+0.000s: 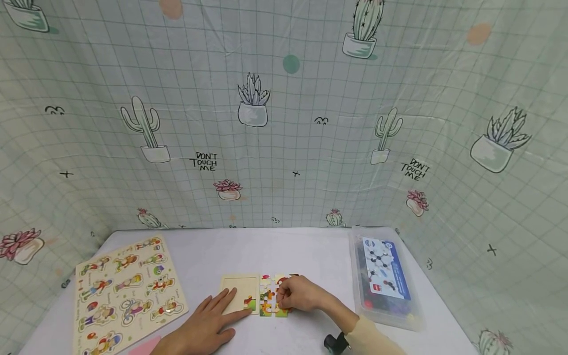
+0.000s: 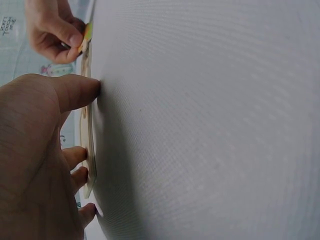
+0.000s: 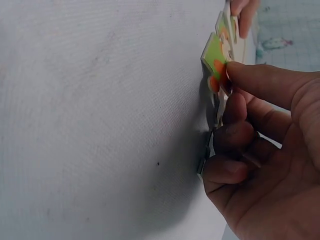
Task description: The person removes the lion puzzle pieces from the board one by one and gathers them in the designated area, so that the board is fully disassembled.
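Note:
A light wooden puzzle tray (image 1: 237,283) lies on the table, with green-and-orange pieces (image 1: 250,304) in its lower right corner. My left hand (image 1: 201,325) rests on the tray's left and lower part, fingers spread and straight. Loose jigsaw pieces (image 1: 266,297) stand in columns just right of the tray. Over the right-hand pieces, my right hand (image 1: 299,294) pinches a green jigsaw piece (image 3: 214,54) with orange spots between thumb and forefinger; in the right wrist view the piece is tilted up off the table. The right hand's other fingers are curled and hide some pieces.
A large wooden picture board (image 1: 128,296) with figure pieces lies on the left, a pink item (image 1: 145,346) by its lower edge. To the right is a clear plastic case (image 1: 386,281) with a blue label. A patterned curtain (image 1: 284,148) hangs behind the white table (image 1: 310,251).

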Available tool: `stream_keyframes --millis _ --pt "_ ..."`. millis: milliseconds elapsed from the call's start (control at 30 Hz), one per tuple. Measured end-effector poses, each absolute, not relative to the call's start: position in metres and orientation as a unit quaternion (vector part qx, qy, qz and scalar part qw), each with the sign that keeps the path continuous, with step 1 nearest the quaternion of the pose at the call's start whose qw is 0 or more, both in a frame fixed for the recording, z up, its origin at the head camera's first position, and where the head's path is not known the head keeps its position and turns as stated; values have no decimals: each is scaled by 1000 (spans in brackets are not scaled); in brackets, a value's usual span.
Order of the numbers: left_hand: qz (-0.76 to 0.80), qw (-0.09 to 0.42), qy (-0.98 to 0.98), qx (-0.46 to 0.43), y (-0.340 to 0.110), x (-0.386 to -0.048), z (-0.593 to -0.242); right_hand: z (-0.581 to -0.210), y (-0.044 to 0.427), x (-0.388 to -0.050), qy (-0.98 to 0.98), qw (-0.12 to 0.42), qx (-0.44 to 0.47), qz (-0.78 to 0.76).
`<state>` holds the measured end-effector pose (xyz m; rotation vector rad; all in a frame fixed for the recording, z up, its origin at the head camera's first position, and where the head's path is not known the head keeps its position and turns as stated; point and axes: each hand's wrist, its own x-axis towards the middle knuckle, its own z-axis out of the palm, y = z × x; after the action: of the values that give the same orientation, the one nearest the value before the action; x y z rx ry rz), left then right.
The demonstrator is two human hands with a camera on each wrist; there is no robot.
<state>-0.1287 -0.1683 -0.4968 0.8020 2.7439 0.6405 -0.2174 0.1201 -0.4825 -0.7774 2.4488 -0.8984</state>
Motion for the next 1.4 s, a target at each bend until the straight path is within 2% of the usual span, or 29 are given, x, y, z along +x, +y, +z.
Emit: stream_keyframes --millis 1400 --pt "221 114 928 279 -167 -128 -495 -481 111 -223 893 199 -274 -298"
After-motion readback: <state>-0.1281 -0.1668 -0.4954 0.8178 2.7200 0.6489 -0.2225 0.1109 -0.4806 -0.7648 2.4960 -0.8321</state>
